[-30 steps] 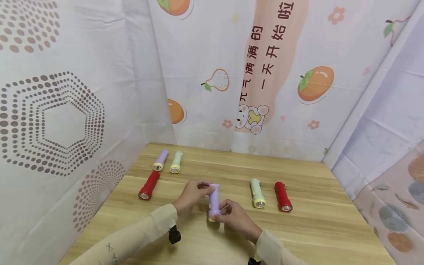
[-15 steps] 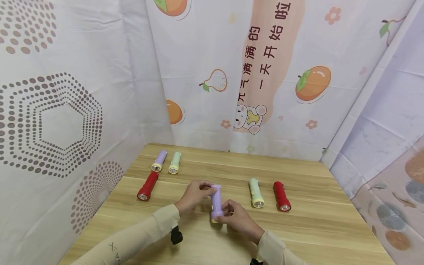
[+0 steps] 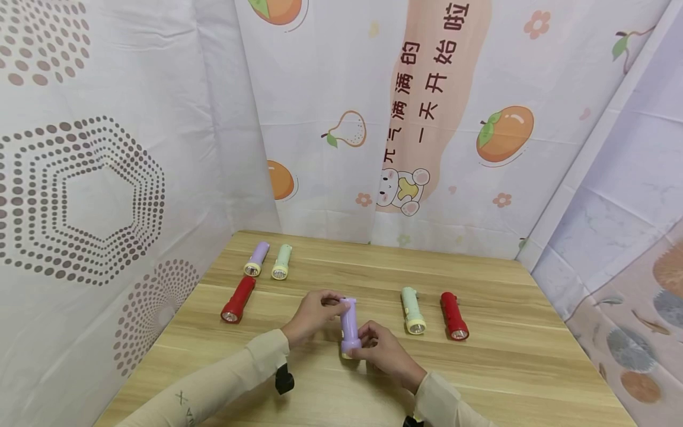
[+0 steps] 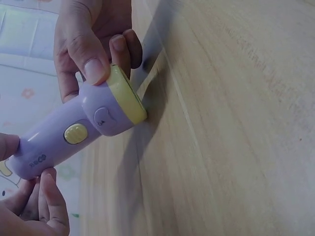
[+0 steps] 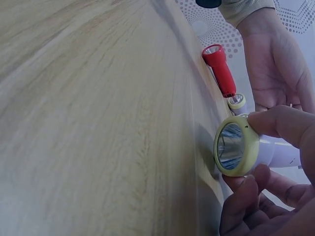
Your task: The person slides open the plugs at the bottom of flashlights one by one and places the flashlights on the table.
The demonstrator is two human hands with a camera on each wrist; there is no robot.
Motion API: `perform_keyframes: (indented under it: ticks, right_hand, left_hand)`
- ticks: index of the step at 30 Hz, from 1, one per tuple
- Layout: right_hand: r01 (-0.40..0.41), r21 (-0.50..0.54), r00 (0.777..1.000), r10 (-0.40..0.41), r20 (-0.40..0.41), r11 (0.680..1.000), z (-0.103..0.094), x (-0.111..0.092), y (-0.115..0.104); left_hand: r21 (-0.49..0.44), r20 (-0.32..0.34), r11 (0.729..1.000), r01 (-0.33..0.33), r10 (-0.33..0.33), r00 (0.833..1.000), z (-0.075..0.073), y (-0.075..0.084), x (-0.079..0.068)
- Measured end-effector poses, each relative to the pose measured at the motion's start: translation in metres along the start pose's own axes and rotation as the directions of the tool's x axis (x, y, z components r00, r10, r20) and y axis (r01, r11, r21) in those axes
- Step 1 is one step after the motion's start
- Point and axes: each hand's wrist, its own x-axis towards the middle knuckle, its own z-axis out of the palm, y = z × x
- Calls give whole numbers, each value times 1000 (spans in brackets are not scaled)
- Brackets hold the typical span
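A purple flashlight [image 3: 349, 326] with a yellow lens ring is held tilted between both hands, its lens end close to the tabletop. My left hand [image 3: 315, 314] pinches its tail end between thumb and fingers. The right hand [image 3: 385, 353] grips the head end, thumb on the yellow ring. In the left wrist view, a yellow switch button [image 4: 76, 133] shows on the purple barrel, between the two hands. The right wrist view looks into the reflector [image 5: 231, 146], which appears unlit.
On the wooden table [image 3: 480, 385], a purple flashlight [image 3: 258, 258], a mint-green one [image 3: 281, 262] and a red one [image 3: 238, 300] lie at the left. Another mint-green flashlight [image 3: 413, 310] and red flashlight [image 3: 454, 316] lie to the right. Printed curtains [image 3: 320, 77] stand behind.
The head view has shifted slightly, and the purple flashlight with both hands appears a little further right than a second ago. Over the last half second hardly anything has moved.
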Motion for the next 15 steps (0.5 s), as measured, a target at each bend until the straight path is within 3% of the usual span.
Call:
perform_keyframes:
  ticks: [15]
  right_hand:
    - [-29, 35, 1000, 28, 9, 999, -1, 2, 2]
  left_hand:
    - [19, 23, 999, -36, 36, 999, 0, -1, 0]
